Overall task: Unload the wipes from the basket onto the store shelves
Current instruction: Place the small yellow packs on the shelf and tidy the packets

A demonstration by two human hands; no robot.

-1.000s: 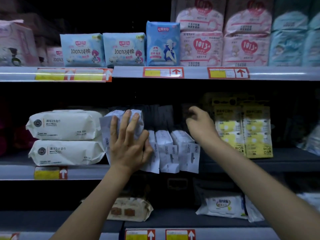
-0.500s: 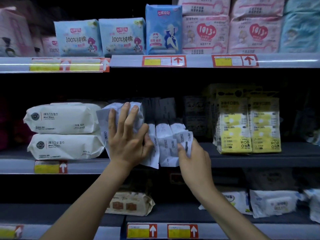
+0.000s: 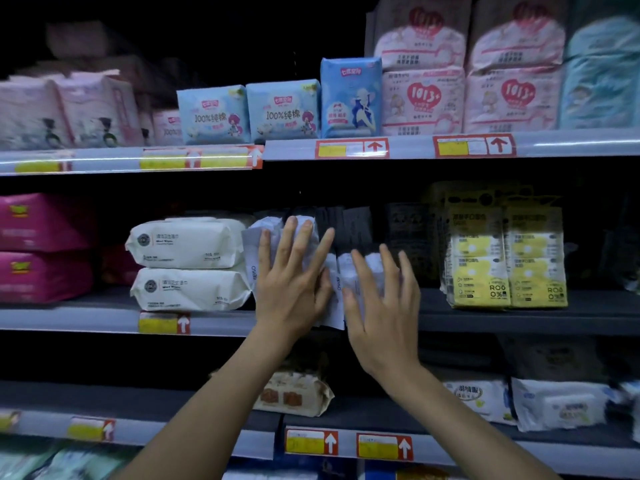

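Two bare hands meet at centre frame. The left hand [image 3: 294, 285] lies flat, fingers spread, against upright small white wipes packs [image 3: 252, 258]. The right hand [image 3: 381, 306], fingers straight, presses the neighbouring packs. The packs stand on the middle shelf [image 3: 485, 320], between stacked white bundles [image 3: 187, 244] at left and yellow packs [image 3: 505, 261] at right.

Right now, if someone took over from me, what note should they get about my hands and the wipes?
Left hand: open, fingers straight, pressed flat on the small white wipe packs.
Right hand: open, fingers spread, flat on the same row.
Packs: on the middle shelf, between the stacked large white packs and the yellow packs.
Done: this batch is shelved.
Left: probably square the row up; the basket is out of view, so what remains is unknown.
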